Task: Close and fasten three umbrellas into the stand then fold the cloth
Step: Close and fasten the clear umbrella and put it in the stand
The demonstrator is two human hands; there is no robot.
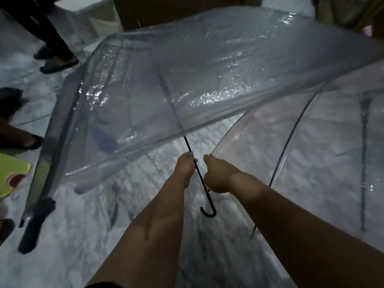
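An open clear umbrella is held up over the floor, its canopy spread wide and beaded with wet glints. Its thin black shaft runs down to a hooked handle. The left hand is clamped on the shaft, high up, and the right hand is closed on it just below and beside; the two are near each other but not touching.

A second clear umbrella, also open, is seen at the right, resting low by the floor. At the lower left a dark closed umbrella lies on the floor, though blur leaves it uncertain whether it is fastened. Three umbrellas can thus be counted: two open, one closed.

No stand and no cloth can be made out. The task is judged to be early: at most one umbrella has been closed, none is in a stand, and the folding is not yet begun.

Sandalled feet of bystanders are visible at the left edge.
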